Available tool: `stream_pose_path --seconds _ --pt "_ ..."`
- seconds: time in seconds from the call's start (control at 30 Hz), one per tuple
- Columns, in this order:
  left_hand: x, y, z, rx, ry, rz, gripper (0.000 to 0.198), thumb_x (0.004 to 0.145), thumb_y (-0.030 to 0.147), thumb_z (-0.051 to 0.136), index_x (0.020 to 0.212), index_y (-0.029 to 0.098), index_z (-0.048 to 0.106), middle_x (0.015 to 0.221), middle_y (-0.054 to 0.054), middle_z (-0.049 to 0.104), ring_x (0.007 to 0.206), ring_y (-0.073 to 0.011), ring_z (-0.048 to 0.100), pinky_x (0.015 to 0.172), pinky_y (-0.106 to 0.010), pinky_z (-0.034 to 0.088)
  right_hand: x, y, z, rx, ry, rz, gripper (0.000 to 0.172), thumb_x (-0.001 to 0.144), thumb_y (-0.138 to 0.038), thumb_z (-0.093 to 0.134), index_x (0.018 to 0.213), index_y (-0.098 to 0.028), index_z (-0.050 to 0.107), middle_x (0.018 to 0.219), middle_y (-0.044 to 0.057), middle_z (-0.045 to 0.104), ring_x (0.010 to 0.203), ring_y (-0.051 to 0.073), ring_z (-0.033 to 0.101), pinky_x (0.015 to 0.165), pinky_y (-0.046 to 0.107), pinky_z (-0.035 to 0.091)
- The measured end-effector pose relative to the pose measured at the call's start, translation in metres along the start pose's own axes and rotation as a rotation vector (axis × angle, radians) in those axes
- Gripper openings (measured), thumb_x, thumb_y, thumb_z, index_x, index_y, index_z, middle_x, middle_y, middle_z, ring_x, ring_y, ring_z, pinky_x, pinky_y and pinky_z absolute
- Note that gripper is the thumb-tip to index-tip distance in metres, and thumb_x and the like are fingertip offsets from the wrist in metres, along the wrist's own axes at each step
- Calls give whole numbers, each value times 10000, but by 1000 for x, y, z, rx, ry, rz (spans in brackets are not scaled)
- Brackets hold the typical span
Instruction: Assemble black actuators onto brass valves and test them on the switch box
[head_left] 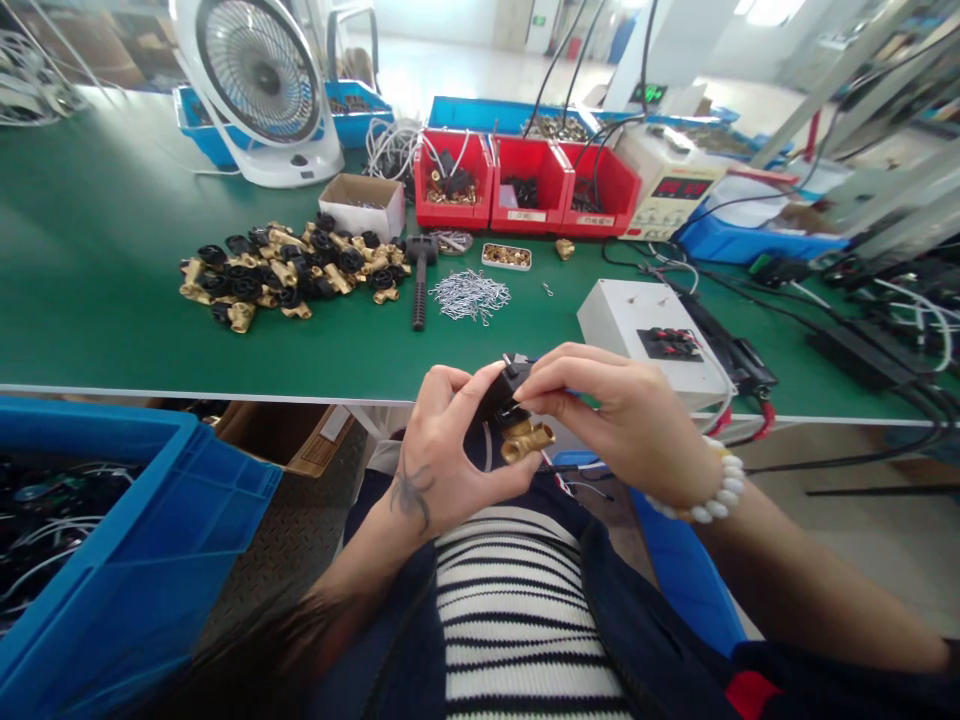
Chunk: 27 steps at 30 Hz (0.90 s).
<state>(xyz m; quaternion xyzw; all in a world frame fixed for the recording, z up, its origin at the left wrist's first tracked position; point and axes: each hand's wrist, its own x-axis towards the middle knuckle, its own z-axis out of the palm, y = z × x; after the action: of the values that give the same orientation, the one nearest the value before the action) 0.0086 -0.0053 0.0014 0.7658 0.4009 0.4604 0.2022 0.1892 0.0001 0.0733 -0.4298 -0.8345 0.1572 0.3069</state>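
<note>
Just off the table's front edge, my left hand is closed around a brass valve with a black housing on top. The thumb lies under the brass body and the index finger along the housing. My right hand pinches with thumb and index finger against the housing's right side. A small shiny bit shows at those fingertips, too small to name. On the table beyond lies a heap of wire clips, with a single wire clip to its right. A black mallet lies left of the heap.
Several brass valves with black tops are piled at left. Behind stand a white carton, red bins and a fan. A grey switch box sits right, near cables. A blue crate stands lower left.
</note>
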Motion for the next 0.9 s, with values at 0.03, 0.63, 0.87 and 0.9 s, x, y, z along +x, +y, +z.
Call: stream_pose_path --seconds 0.03,0.63,0.87,0.9 --pt "1 -6 3 -22 -4 -10 667 722 363 763 1323 189 531 1032 -57 507 962 -204 565 834 -371 574 0 8 5 27 7 3 142 913 -204 574 892 -221 713 866 29 681 794 154 645 747 272 533" --pt "15 -76 49 -321 12 -244 712 697 375 733 1348 171 528 1099 -71 447 1072 -220 559 862 -365 588 -23 133 63 -498 -51 386 503 917 -436 549 1278 -98 646 1206 256 592 1149 391 503 992 525 390" --pt "16 -78 46 -328 -9 -246 692 700 355 738 1343 193 539 1099 -66 459 1070 -217 559 831 -347 594 -3 118 32 -200 -22 459 651 955 -649 264 880 -162 689 745 119 629 728 247 616 660 378 522" --pt "16 -79 46 -329 -14 -247 693 697 349 741 1343 198 540 1099 -65 459 1076 -218 556 832 -347 593 1 110 22 -47 -11 476 654 944 -676 254 885 -172 668 733 99 622 692 227 612 612 353 522"
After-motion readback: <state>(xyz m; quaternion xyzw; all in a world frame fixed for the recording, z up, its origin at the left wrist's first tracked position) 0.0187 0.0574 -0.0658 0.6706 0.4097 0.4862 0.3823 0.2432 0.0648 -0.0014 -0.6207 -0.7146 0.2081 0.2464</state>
